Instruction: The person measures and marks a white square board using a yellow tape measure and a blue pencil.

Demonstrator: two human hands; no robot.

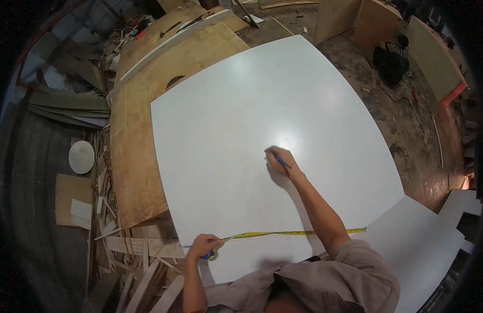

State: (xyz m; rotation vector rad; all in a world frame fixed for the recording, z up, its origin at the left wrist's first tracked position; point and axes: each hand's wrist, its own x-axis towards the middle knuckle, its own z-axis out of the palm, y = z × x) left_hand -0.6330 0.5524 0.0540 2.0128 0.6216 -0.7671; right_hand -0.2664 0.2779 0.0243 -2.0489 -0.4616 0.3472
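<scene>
A large white board (215, 135) lies flat before me. At its near left edge my left hand (204, 245) is closed around a tape measure (209, 255) with a blue and yellow case. Its yellow blade (272, 233) runs rightward across the near part of the board, passes behind my right forearm and ends close to the board's right edge. Over the middle of the board, my right hand (283, 161) grips a blue pen (281, 159). Whether the pen's tip touches the surface I cannot tell.
Under the board is a wooden worktable (134, 156), with a circular saw blade (175, 81) beside the board's far left edge. Wood offcuts (142, 281) litter the lower left. Another white panel (413, 245) adjoins at right. A person (391, 60) crouches at the far right near upright panels (434, 57).
</scene>
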